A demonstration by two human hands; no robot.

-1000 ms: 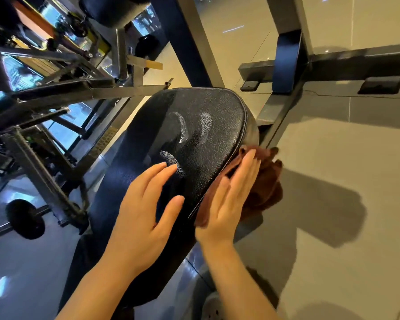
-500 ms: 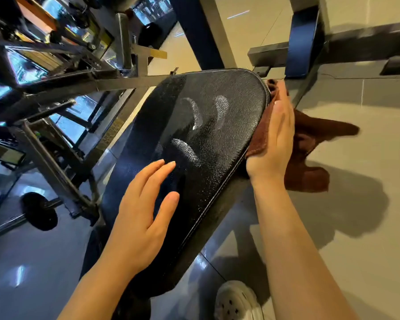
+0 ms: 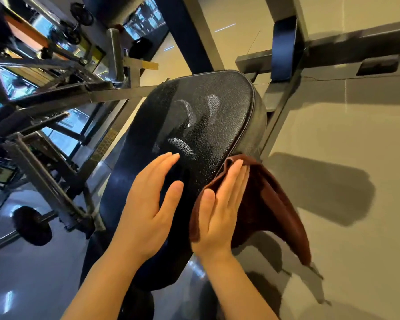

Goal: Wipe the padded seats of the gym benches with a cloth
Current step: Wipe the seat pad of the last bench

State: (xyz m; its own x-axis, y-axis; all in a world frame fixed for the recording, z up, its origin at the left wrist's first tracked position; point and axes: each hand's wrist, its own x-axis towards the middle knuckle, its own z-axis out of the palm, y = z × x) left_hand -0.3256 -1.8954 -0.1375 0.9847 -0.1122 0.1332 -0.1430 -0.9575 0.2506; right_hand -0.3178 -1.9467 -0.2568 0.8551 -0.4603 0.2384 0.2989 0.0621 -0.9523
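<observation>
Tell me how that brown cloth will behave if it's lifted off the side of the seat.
The brown cloth is probably floppy: it drapes in folds below the right hand, which presses it flat against the edge of the padded seat. It looks light, since straight fingers alone hold it up. Released, it would likely slide down to the floor.
</observation>
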